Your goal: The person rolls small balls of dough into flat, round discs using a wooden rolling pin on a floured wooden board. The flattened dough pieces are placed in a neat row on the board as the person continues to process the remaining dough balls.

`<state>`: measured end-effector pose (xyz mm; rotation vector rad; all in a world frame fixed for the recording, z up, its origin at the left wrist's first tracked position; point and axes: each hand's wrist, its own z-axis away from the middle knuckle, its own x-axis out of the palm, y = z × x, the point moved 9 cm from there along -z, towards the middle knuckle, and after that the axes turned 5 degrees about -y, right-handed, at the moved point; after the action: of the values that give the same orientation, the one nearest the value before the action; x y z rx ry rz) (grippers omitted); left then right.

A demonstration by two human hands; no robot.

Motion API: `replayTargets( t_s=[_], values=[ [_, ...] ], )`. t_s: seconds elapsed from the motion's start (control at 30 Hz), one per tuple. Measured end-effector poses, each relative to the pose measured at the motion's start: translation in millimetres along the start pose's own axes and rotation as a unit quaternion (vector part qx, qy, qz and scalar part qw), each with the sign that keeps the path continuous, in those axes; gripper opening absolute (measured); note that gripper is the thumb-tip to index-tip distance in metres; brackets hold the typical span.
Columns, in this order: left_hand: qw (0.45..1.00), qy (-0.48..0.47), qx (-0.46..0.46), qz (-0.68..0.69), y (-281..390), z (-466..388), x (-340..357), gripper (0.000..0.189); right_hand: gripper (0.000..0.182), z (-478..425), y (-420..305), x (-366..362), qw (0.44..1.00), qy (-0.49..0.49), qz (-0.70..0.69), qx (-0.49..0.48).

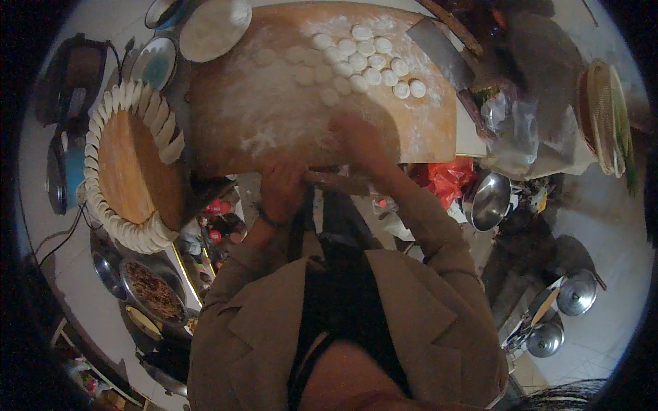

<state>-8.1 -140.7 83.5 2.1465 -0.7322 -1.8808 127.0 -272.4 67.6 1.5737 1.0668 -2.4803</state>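
Note:
A floured wooden board [221, 128] lies before me, with many small round dough pieces [372, 77] grouped on its far half, some in shadow. My left hand [282, 180] rests at the board's near edge; whether it grips anything is unclear. Farther in over the board is my right hand [354, 133], blurred and dark, with its fingertips near the surface. What it touches cannot be made out. At the left, folded dumplings [95, 180] ring the rim of a round wooden board [123, 164]. A cleaver [442, 51] lies across the floured board's far right corner.
A white round dish of flour [216, 28] overlaps the far left corner. A bowl of minced filling [154, 290] stands at the lower left. To the right are plastic bags [519, 123], a steel bowl [487, 201] and a woven basket [604, 118]. A red bag [450, 177] sits below the board's edge.

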Motion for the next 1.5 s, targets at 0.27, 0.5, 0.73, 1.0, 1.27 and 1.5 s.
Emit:
replayTargets(
  t_s=[0.27,0.5,0.73,1.0,1.27,1.5],
  values=[
    [1.0,-0.005,0.001,-0.021,-1.3,5.3,8.7,0.04,0.034,13.5,34.4,-7.0,0.995,-0.001,0.011,0.095],
    [1.0,-0.023,0.005,-0.004,-2.1,-0.2,5.4,0.04,0.062,14.3,11.2,26.0,0.979,-0.004,0.164,-0.125],
    [0.999,-0.037,0.01,-0.006,-10.3,3.6,8.0,0.035,0.088,21.5,-4.3,51.4,0.938,-0.079,0.232,-0.246],
    [0.998,-0.053,-0.026,0.016,-22.0,-13.8,15.9,0.034,0.079,19.2,4.1,-20.6,0.987,-0.144,-0.031,-0.06],
    [0.99,-0.071,-0.068,-0.101,-4.6,-30.6,31.7,0.074,0.084,61.6,69.2,-10.3,0.969,0.013,0.207,-0.133],
    [0.976,-0.063,-0.069,-0.196,-44.4,-71.4,23.0,0.089,0.081,32.4,52.1,-21.4,0.971,-0.016,0.219,-0.098]
  ],
)
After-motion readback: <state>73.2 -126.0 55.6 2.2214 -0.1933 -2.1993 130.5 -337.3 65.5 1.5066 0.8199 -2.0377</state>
